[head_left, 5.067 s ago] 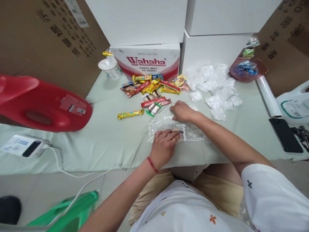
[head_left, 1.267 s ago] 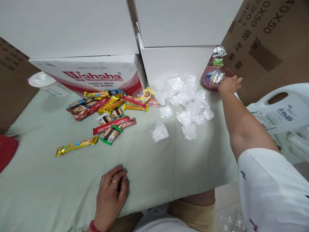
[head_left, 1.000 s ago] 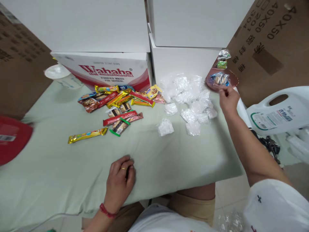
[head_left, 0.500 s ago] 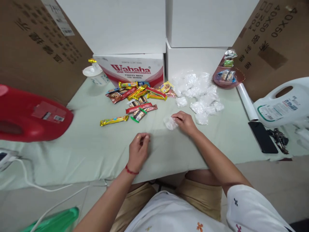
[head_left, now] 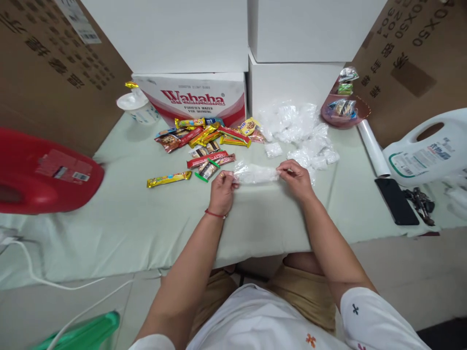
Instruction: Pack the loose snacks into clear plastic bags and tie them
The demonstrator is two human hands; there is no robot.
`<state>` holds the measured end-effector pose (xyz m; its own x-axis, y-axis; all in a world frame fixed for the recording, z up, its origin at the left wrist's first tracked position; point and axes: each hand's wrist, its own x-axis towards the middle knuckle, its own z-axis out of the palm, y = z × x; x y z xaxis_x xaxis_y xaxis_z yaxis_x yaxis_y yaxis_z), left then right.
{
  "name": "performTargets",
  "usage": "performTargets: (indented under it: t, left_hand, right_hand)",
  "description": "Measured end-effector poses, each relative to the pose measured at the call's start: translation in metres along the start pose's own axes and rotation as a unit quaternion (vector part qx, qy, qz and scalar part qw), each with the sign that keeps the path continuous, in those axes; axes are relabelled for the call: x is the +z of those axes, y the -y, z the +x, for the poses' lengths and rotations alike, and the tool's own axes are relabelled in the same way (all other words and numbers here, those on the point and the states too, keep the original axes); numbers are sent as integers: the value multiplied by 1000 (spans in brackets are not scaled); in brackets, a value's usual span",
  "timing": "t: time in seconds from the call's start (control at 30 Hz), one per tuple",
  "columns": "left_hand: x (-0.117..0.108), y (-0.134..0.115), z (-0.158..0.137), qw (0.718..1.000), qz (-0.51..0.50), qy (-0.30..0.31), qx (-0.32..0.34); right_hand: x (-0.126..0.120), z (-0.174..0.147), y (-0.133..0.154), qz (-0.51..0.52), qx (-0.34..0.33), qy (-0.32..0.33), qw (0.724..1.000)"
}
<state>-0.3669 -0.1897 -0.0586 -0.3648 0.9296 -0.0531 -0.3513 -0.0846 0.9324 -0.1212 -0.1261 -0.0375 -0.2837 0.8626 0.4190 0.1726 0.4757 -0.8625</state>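
Between my two hands a clear plastic bag (head_left: 256, 174) is stretched out just over the cloth. My left hand (head_left: 222, 192) pinches its left end, and my right hand (head_left: 296, 179) pinches its right end. Beyond my left hand lies a pile of wrapped snack bars (head_left: 204, 133) in red, yellow and brown wrappers. A yellow-wrapped bar (head_left: 169, 179) rests apart, to the left of my left hand. Past my right hand is a heap of folded clear plastic bags (head_left: 295, 126), with one small folded bag (head_left: 273, 149) a little nearer.
White boxes (head_left: 192, 97) stand along the back. At left are a red jug (head_left: 69, 170) and a paper tub (head_left: 137, 108). On the right sit a pinkish bowl of packets (head_left: 359, 119), a white roll (head_left: 374, 148), a phone (head_left: 396, 201), keys (head_left: 420, 204) and a white jug (head_left: 430, 150).
My left hand has moved up and right and taken hold of the bag's left end. The bag, folded small before, is now drawn out lengthwise. My right hand has shifted right.
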Motion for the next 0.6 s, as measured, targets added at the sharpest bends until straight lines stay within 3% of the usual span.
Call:
performTargets:
  t: [0.13,0.2,0.3,0.33,0.47,0.53,0.6]
  left_hand:
    - [-3,-11,0,995,-88,39,-39]
    - [0,-12,-4,993,-84,64,-55]
    - [5,-8,-10,994,-47,84,-44]
    - [6,-6,-12,995,-30,87,-31]
    - [6,-2,-18,992,68,108,21]
    - [3,-3,-17,987,114,108,34]
    - [0,-4,-14,985,138,97,37]
  right_hand:
    - [-15,1,-4,-77,39,156,984]
    - [-15,0,-3,-124,55,133,982]
    - [-6,-2,4,-107,69,19,992]
    - [0,-3,8,-95,66,14,993]
    - [23,-10,22,-116,46,108,986]
    - [27,-11,24,-109,71,85,988]
    - [23,-10,25,-44,143,39,988]
